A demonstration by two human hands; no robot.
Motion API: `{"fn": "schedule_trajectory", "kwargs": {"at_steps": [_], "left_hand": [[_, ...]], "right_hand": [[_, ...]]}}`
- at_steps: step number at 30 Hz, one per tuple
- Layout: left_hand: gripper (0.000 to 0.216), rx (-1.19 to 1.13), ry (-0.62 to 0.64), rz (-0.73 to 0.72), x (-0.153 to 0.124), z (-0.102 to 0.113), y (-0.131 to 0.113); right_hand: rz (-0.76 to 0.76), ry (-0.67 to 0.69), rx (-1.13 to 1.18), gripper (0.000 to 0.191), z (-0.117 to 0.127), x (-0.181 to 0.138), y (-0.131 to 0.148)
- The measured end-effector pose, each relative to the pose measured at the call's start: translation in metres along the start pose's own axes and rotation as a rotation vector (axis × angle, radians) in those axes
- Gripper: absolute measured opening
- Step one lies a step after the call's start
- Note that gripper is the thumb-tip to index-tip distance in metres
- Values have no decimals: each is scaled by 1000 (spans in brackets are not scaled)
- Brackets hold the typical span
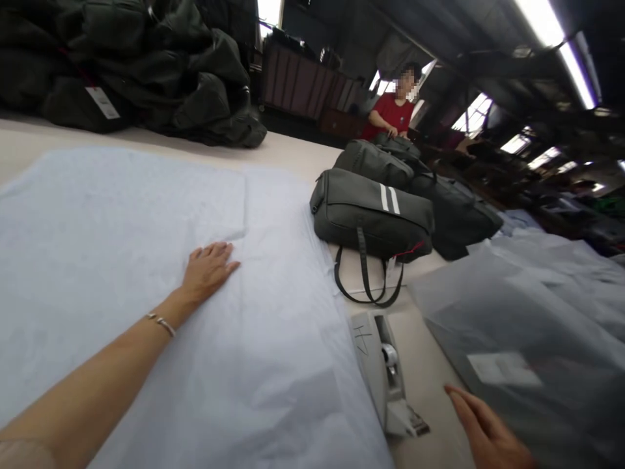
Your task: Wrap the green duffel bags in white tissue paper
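Note:
My left hand (209, 268) lies flat, fingers stretched out, on a large stack of pale blue tissue paper (146, 260) that covers the table's left half. My right hand (486, 430) shows at the bottom right, fingers extended, touching the edge of a translucent plastic bag (527, 326) with a white label. Between my hands a grey tape dispenser (385, 368) rests on the table. A dark grey duffel bag (371, 212) with two white stripes and loose handles sits just beyond the paper.
More dark bags (439, 195) lie behind the striped one, and a heap of dark bags (131, 65) is piled at the far left. A person in a red shirt (393, 114) works at the table's far end. Plastic bags (561, 260) spread to the right.

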State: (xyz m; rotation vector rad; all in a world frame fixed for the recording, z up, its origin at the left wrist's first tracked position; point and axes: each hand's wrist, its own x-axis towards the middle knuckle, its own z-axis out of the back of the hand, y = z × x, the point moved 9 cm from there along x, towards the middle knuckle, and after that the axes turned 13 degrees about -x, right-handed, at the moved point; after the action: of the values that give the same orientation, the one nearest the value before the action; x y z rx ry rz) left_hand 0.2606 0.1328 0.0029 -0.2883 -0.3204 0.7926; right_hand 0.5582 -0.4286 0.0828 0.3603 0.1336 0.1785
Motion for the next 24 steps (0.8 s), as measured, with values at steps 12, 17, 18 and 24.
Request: {"fn": "schedule_trajectory", "kwargs": {"at_steps": [12,17,18,24], "left_hand": [[44,85,-46,-13,-4,7,-5],[46,74,-45,-6,-3,9,-6],[46,82,-43,-4,-3,9,-6],[50,90,-35,-6,-4,9,-7]], "right_hand": [[-19,553,405,56,-72,-24,28],[-28,513,387,53,-73,-29,36],[-38,502,397,53,-74,-31,38],[33,329,354,55,-46,-42,37]]}}
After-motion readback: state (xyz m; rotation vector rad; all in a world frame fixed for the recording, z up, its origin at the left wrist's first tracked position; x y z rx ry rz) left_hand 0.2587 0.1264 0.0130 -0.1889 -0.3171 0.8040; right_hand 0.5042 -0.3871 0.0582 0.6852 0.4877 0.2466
